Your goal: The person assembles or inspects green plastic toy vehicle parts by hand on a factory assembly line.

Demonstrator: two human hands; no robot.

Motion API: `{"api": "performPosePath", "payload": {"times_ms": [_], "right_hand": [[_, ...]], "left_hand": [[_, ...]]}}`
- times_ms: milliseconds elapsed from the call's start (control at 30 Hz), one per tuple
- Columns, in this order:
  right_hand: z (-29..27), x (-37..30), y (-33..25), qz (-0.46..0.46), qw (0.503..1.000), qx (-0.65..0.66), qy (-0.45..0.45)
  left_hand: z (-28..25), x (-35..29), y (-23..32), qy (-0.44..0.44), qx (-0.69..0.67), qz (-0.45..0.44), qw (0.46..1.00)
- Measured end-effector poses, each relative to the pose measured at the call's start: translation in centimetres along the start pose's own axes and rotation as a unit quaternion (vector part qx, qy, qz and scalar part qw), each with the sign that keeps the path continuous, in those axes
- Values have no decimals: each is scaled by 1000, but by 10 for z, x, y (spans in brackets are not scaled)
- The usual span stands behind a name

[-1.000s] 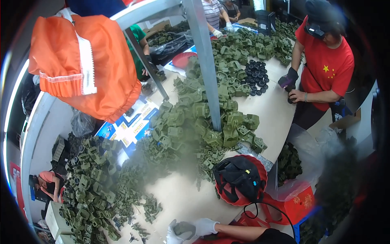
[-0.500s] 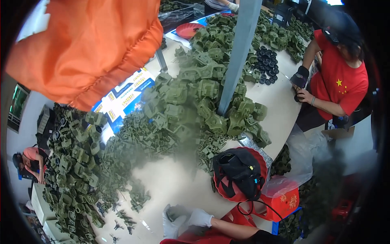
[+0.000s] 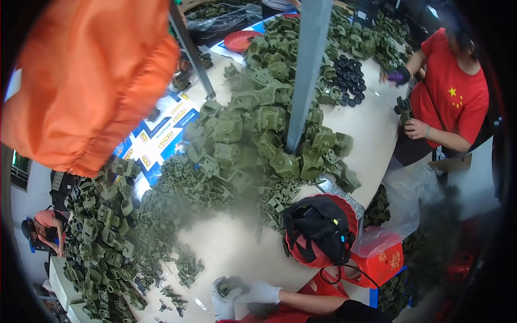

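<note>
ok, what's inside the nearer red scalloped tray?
A black fabric bag with straps lies in the red scalloped tray. It covers most of the inside; anything beneath or within the bag is hidden.

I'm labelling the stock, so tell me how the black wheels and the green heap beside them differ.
Colour: the wheels are black, the parts heap olive green. Shape: the wheels are round, the heap's parts irregular. Spread: the wheels fill a small patch, the heap sprawls far wider. Both lie on the pale table.
</note>
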State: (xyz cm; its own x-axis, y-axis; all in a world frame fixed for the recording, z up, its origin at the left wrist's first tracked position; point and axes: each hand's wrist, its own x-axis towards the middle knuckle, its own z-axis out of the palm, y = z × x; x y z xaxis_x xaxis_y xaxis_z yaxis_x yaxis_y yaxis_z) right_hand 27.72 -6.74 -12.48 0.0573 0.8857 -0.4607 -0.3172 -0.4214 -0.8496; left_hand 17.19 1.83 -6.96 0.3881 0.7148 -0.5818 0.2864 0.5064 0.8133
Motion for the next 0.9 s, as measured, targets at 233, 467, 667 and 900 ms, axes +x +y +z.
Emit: {"api": "performPosePath", "payload": {"times_ms": [233, 467, 667, 900], "right_hand": [[18, 4, -21, 91, 996, 1, -24], [-5, -8, -52, 5, 959, 271, 86], [-4, -36, -81, -48, 991, -21, 120], [-4, -50, -57, -191, 926, 319, 70]], "left_hand": [[-58, 27, -48, -7, -85, 31, 996], [-101, 44, -110, -155, -239, -42, 958], [-106, 54, -133, -290, -49, -163, 942], [8, -71, 35, -289, 314, -163, 889]]}}
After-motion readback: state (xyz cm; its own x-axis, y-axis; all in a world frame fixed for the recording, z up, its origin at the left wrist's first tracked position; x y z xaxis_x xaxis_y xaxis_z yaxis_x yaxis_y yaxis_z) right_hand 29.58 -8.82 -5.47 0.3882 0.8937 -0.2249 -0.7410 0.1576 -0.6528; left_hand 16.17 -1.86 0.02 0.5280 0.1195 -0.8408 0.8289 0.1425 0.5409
